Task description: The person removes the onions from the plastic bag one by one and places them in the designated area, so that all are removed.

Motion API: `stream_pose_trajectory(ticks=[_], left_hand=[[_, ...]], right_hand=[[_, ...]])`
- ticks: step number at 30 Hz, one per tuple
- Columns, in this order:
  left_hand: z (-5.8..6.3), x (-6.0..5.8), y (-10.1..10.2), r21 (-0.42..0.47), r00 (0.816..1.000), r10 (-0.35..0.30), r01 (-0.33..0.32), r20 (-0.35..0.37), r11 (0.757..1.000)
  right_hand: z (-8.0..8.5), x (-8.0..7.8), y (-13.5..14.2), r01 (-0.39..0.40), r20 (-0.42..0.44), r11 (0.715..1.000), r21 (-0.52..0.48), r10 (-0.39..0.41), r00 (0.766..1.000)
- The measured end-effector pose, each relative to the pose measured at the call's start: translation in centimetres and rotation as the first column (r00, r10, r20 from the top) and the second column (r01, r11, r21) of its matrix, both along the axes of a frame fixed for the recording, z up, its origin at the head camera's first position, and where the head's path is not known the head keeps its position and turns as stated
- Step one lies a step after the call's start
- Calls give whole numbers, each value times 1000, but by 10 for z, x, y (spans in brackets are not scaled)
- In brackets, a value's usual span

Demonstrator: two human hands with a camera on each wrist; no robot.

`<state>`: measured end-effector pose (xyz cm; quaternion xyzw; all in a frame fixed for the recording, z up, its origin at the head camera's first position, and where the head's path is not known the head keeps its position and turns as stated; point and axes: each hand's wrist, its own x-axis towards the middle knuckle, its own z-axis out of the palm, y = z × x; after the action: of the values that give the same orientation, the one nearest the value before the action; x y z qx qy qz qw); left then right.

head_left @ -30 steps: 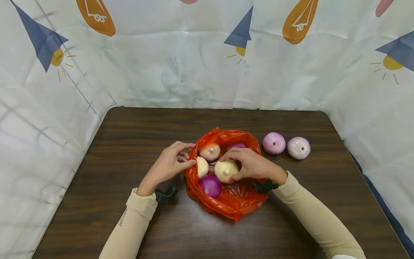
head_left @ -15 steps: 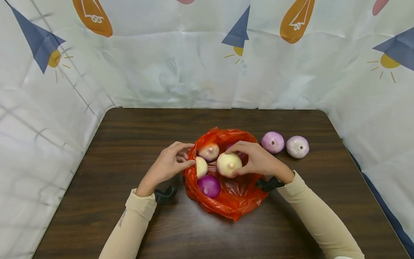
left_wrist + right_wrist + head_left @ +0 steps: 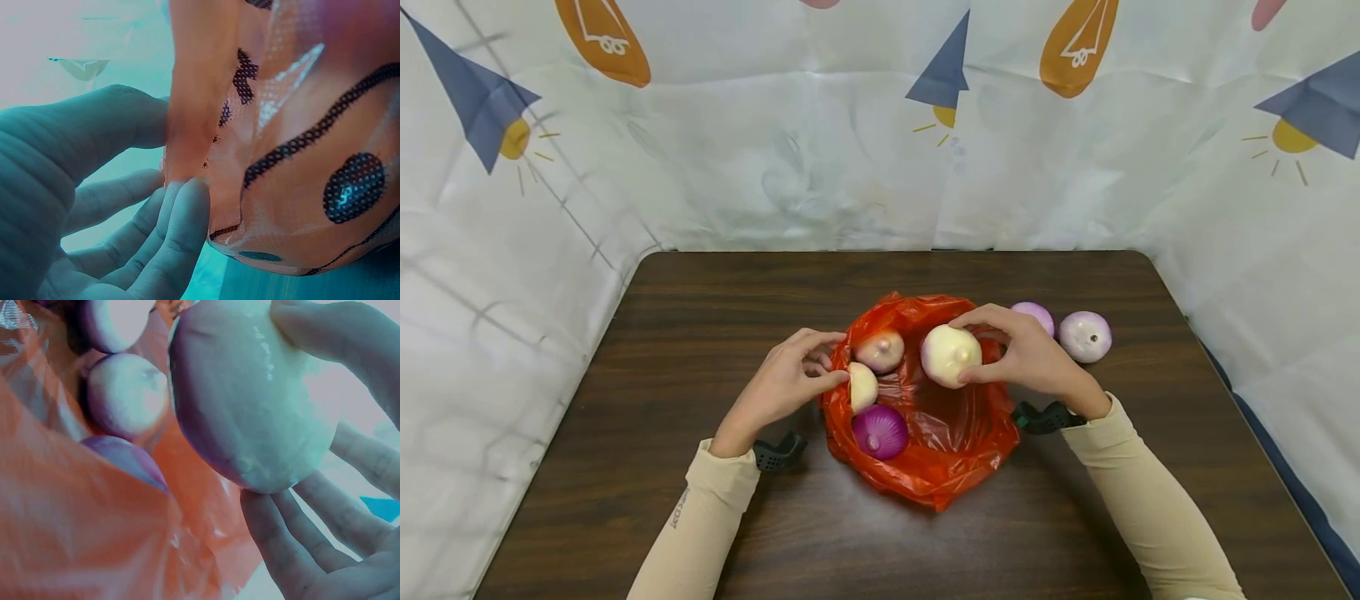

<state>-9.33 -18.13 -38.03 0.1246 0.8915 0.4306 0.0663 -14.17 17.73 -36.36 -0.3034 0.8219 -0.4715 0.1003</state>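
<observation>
My right hand [image 3: 1033,354] holds a pale peeled onion [image 3: 950,356] between thumb and fingers, over the right part of an opened red plastic bag [image 3: 951,433]. In the right wrist view the held onion [image 3: 250,394] fills the middle, fingertips against its side. At the bag's left edge my left hand [image 3: 786,383] pinches the rim. The left wrist view shows thumb and fingers on either side of the plastic [image 3: 194,125]. Inside the bag's left half lie a pinkish onion [image 3: 880,351], a pale onion [image 3: 862,387] partly covered by the rim, and a purple onion [image 3: 881,432].
Two light purple onions stand on the dark wood table [image 3: 700,317] right of the bag: one [image 3: 1034,313] partly behind my right hand, the other [image 3: 1086,337] farther right. A white printed curtain [image 3: 820,167] rises behind the table and along its sides.
My right hand has lifted the pale onion from among the others and moved it right and away from me. A purple onion at the bag's back is now out of sight. My left hand stays put.
</observation>
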Motion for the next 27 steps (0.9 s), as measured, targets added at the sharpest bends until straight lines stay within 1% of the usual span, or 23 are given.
stream_pose_trajectory(ticks=[4,9,12,16,18,21,27], left_hand=[[0,-1,0,-4,1000,0,0,0,1000],[0,-1,0,-6,1000,1,-1,1,1000],[0,-1,0,-6,1000,0,0,2,1000],[0,-1,0,-7,1000,-2,2,2,1000],[-1,-1,1,-5,1000,-3,3,1,1000],[-1,-1,1,-1,1000,-3,3,2,1000],[-2,-1,1,1,1000,-4,4,10,1000]], right_hand=[[1,0,9,57,17,997,-43,-56,998],[1,1,22,139,40,987,-84,-136,990],[2,3,30,168,71,977,-128,-160,985],[0,3,39,220,88,966,-135,-209,974],[0,4,44,246,87,961,-126,-236,968],[-2,5,50,265,83,956,-125,-256,963],[-7,6,62,303,27,946,-113,-302,953]])
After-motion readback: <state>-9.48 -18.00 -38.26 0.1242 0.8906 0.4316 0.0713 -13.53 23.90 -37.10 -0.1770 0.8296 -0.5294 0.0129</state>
